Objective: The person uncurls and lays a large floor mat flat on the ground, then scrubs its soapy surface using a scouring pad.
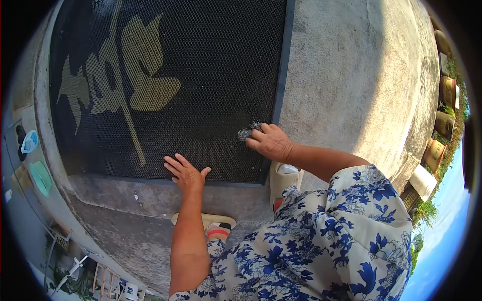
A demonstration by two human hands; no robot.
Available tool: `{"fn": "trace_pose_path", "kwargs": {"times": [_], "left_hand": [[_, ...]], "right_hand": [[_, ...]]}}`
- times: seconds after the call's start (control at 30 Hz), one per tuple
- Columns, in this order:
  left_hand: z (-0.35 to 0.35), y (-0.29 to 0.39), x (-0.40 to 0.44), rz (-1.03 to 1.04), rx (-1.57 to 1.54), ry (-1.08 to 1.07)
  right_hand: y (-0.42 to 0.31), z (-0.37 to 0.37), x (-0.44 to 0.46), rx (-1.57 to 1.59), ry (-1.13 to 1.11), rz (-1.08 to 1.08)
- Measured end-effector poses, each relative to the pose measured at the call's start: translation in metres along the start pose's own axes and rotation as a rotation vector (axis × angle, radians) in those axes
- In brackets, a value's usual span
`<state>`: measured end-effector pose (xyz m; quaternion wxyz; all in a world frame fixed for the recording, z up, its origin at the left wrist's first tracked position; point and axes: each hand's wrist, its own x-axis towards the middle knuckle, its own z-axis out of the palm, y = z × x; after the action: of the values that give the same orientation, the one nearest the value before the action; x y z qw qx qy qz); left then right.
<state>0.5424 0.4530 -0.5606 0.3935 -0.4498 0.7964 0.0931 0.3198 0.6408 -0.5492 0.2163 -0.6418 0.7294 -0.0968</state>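
A large black mat [216,55] with a mesh pattern and tan lettering lies on the concrete. My left hand [188,173] rests flat near its lower edge, fingers spread, holding nothing. Close to the mat's right border, my right hand [271,141] is closed around a grey metallic scouring pad [245,134], which touches the mat surface. Part of the pad is covered by my fingers.
Concrete ground [331,75] surrounds the mat, part shaded and part sunlit. Potted plants [444,125] line the far right. On the left are a green basin [40,178] and a blue-white container [30,142]. My sandalled foot [283,180] stands beside the mat's corner.
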Motion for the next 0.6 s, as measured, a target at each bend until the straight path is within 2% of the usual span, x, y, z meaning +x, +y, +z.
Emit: {"fn": "trace_pose_path", "kwargs": {"times": [0.1,0.13,0.2,0.23,0.27,0.33,0.37,0.43,0.5,0.57,0.6], "left_hand": [[-0.003,0.001,0.0,-0.008,-0.007,-0.019],[-0.004,0.001,-0.001,-0.008,-0.02,-0.018],[-0.003,0.003,0.0,-0.003,-0.024,-0.009],[-0.002,0.0,-0.001,0.004,-0.02,-0.006],[-0.001,-0.001,-0.001,0.002,-0.021,-0.002],[0.0,-0.002,-0.001,0.01,-0.029,0.006],[0.001,-0.002,-0.001,0.013,-0.035,0.014],[-0.005,0.001,0.0,0.002,-0.043,0.001],[-0.003,0.0,-0.002,-0.004,-0.04,-0.015],[0.002,-0.003,-0.001,0.017,-0.029,0.036],[-0.002,-0.002,0.0,0.012,-0.023,0.045]], "right_hand": [[0.047,-0.001,0.02,-0.052,0.079,-0.014],[0.076,-0.015,0.039,-0.126,0.196,0.069],[0.134,-0.039,0.075,-0.243,0.464,0.373],[0.154,-0.055,0.088,-0.295,0.494,0.537],[0.154,-0.058,0.093,-0.298,0.501,0.536],[0.147,-0.066,0.104,-0.313,0.515,0.734],[0.126,-0.059,0.096,-0.257,0.445,0.642],[0.069,-0.023,0.064,-0.24,0.159,0.364],[0.009,0.0,0.023,-0.141,0.008,0.133],[-0.021,0.018,-0.004,-0.019,-0.085,-0.125],[-0.01,0.018,-0.001,-0.038,-0.077,-0.18]]}}
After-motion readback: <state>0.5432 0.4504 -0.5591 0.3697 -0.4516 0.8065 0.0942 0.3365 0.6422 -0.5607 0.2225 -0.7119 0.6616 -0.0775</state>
